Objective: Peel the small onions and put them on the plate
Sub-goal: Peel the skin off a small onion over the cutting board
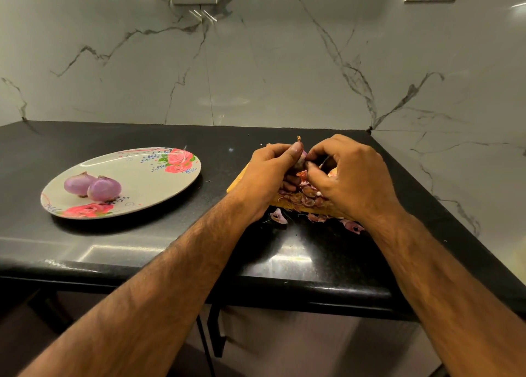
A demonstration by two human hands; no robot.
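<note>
Two peeled purple onions [92, 187] lie side by side on the left part of a floral plate [153, 177] on the black counter. My left hand [270, 171] grips a small onion [300, 161] above a wooden board [237, 181]. Its dry tip sticks up past my thumb. My right hand [347, 174] pinches at the same onion from the right with thumb and fingertips. Most of that onion is hidden by my fingers. I cannot tell whether my right hand also holds a tool.
Onion skins [306, 197] are piled on the board under my hands, and a few scraps [279, 215] lie on the counter in front of it. The marble wall stands behind and to the right. The counter's front edge [199, 282] runs below my forearms.
</note>
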